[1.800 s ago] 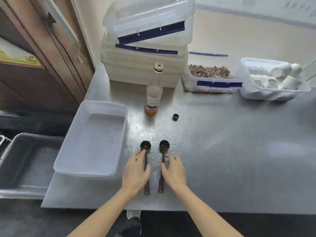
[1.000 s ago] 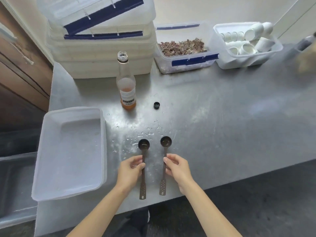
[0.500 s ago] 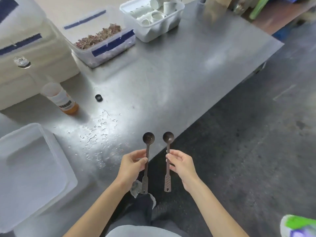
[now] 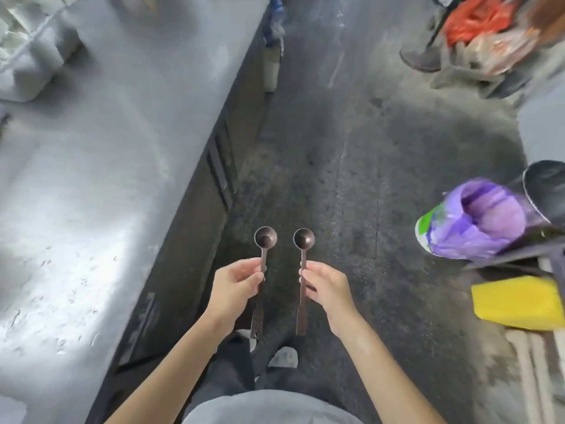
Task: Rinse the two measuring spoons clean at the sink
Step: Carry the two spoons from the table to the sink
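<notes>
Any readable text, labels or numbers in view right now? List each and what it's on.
None can be read.
Purple and green bag: printed colours only, blurred, no legible words.
Left spoon and right spoon: no markings can be made out on the bowls or handles.
Steel table: only water drops, no lettering.
Yellow sponge: plain.

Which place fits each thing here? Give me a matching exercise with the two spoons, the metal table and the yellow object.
Things:
1. left spoon
2. right spoon
3. metal table
4. yellow object

Places:
A. far right edge
B. pinched in the right hand
C. along the left side
D. pinched in the left hand

Pairs: 1-D, 2-B, 3-C, 4-A
</notes>
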Available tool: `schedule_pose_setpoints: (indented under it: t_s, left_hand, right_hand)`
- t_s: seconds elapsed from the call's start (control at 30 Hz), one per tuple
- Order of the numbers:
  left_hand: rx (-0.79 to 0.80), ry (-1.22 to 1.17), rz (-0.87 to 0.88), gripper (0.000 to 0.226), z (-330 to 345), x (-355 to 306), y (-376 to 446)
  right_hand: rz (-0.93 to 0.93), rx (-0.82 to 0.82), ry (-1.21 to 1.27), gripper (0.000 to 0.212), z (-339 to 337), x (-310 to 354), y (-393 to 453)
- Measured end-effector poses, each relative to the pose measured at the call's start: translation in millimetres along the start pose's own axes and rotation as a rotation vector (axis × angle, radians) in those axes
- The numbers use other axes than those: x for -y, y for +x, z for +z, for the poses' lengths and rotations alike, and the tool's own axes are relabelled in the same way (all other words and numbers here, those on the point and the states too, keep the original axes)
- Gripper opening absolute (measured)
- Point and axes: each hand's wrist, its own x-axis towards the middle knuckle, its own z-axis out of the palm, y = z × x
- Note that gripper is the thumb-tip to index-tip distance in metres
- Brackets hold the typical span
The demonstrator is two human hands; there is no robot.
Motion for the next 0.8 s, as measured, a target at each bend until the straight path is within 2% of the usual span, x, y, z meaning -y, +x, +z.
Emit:
schedule_pose_setpoints:
  t_s: [0.27, 0.57, 0.8]
  left_hand:
    - [0.282, 0.157, 0.016, 0.029, 144.0, 0.2, -18.5]
    - [0.647, 0.302, -0.016, 0.029, 302.2, 4.8, -39.4]
    - [0.821, 0.468, -0.050, 0.027, 432.9, 18.9, -47.7]
  right_hand:
    - [-0.019, -0.270, 0.227, 0.016, -142.6, -30.8, -39.1]
    - [-0.010, -0.562, 0.462, 0.017, -266.5, -67.6, -80.0]
    - [-0.011, -0.765, 0.624, 0.015, -365.9, -87.3, -96.4]
